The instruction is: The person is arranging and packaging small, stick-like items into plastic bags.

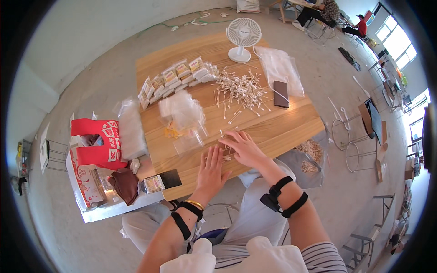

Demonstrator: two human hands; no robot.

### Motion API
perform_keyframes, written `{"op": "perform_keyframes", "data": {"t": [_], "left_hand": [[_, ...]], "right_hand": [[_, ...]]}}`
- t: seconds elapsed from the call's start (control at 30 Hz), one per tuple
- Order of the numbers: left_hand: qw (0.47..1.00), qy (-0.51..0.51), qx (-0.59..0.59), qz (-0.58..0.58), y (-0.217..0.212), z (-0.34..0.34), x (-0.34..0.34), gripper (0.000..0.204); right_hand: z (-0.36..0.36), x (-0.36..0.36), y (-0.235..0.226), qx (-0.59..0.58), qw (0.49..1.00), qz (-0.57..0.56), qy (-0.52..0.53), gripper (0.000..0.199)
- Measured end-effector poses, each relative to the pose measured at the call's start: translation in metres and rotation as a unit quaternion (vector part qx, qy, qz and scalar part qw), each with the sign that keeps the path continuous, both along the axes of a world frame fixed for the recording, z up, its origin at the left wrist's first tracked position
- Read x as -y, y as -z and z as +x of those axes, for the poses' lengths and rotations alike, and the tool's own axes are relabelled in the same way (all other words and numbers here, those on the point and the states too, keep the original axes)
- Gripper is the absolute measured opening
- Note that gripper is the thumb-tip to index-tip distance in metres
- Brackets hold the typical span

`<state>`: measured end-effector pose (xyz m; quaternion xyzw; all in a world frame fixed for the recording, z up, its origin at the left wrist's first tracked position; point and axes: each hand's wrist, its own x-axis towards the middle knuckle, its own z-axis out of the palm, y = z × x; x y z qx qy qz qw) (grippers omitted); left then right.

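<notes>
Left hand (211, 174) beside cotton swabs (226, 158)

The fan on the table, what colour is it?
The fan is white; it shows best in the head view.

By the counter (287, 122)'s near edge, the left hand (211, 172), fingers (209, 157) extended, and the right hand (246, 148) flank a few cotton swabs (226, 157). Beyond, clear bags (181, 110) lie left of a loose swab pile (240, 90); filled packets (171, 77) sit far left, a white fan (244, 33) far right.
</notes>
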<state>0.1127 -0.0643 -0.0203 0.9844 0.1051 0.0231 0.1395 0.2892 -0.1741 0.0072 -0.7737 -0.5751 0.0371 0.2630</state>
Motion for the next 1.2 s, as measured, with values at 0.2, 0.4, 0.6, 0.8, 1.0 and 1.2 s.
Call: {"op": "perform_keyframes", "data": {"t": [0.2,0.4,0.6,0.8,1.0,1.2], "left_hand": [[1.0,0.009,-0.019,0.02,0.001,0.002,0.0,0.082],[0.999,0.021,-0.023,0.041,0.0,-0.017,-0.002,0.083],[0.999,0.03,-0.022,0.038,0.002,-0.023,0.001,0.084],[0.999,0.021,0.003,0.027,0.001,-0.011,0.003,0.087],[1.0,0.001,0.009,0.003,0.003,0.0,0.002,0.088],[0.999,-0.025,-0.013,0.021,-0.002,-0.001,0.001,0.091]], "right_hand": [[0.022,0.002,0.006,-0.01,1.0,0.001,0.011,0.028],[0.053,0.031,0.012,-0.017,0.995,0.018,0.098,0.008],[0.053,0.013,0.013,-0.062,0.989,0.037,0.13,0.011],[0.044,0.002,0.032,-0.088,0.989,0.036,0.109,0.011],[-0.011,-0.029,0.038,-0.133,0.985,0.084,0.075,0.005],[0.018,0.018,0.022,-0.033,0.966,0.124,0.223,0.015]]}}
